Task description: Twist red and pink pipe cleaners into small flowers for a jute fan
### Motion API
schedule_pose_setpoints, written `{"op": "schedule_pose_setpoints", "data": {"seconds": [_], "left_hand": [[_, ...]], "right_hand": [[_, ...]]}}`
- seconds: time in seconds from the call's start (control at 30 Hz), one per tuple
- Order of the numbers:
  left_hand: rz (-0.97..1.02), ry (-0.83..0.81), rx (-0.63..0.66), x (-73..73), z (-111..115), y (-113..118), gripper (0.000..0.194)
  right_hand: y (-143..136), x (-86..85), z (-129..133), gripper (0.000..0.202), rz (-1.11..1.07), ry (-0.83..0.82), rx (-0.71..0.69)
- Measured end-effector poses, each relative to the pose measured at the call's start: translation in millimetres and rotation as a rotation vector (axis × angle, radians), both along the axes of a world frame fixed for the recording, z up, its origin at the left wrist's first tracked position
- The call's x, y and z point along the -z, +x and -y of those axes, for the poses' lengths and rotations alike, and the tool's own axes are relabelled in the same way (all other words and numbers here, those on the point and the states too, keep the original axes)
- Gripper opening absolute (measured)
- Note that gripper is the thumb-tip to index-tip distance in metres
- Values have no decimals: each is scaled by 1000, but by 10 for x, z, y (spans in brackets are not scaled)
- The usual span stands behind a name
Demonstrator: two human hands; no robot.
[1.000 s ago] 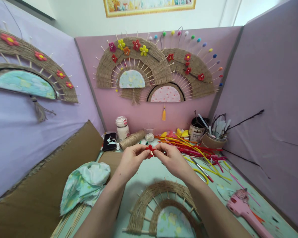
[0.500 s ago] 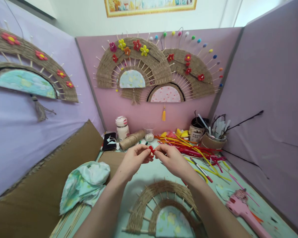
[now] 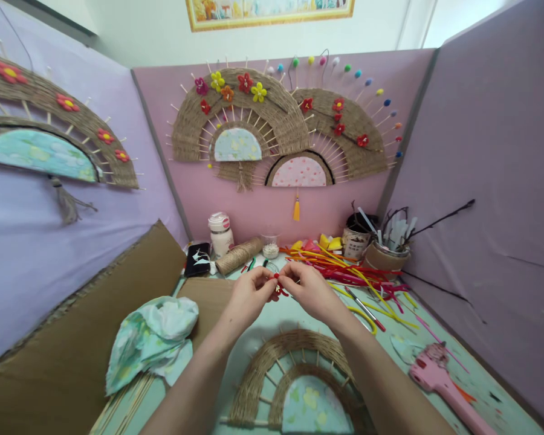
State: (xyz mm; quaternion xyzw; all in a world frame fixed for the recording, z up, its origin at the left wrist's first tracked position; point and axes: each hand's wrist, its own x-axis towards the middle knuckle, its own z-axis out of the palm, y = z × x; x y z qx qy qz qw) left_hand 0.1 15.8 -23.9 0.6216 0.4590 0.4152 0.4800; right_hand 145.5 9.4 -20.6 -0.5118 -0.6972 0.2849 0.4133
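Note:
Both hands meet above the middle of the table, pinching a small red pipe-cleaner flower [image 3: 278, 288] with pale stamens at its centre. My left hand [image 3: 254, 291] grips its left side between thumb and fingers. From the right, my right hand [image 3: 309, 289] pinches its upper edge; the fingertips hide part of the petals. Below my hands a half-round woven twine fan [image 3: 258, 368] lies flat on the table, with stick ribs and a pale green floral cloth centre [image 3: 315, 402]. My right forearm covers its right side.
Loose red and yellow pipe cleaners [image 3: 358, 272] and a pen [image 3: 365, 308] lie right of my hands. A pink glue gun [image 3: 444, 380] rests at the right front. Crumpled floral cloth [image 3: 156, 338], cardboard [image 3: 86, 326], a twine roll [image 3: 239, 256] and a white bottle [image 3: 220, 234] are leftward.
The red flower has turned in my fingers, with more of its petals now showing below the fingertips. Both hands stay pinched on it. The whole view has shifted slightly.

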Motion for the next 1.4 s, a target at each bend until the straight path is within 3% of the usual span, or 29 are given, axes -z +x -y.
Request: {"op": "schedule_pose_setpoints", "data": {"seconds": [0.37,0.6,0.8,1.03,1.4], "left_hand": [[34,12,-1,-1,16,5,16],[-63,186,-1,68,4,-13,9],[-206,300,-68,42,42,9,9],[-143,286,-116,0,79,65,7],[151,38,-105,-13,42,68,10]], "right_hand": [[12,23,-12,12,-22,-8,-48],[12,-7,10,12,3,25,-9],[-16,-16,52,9,68,82,45],[-79,-15,53,8,-12,26,79],[-63,68,-24,6,-241,-17,-22]]}}
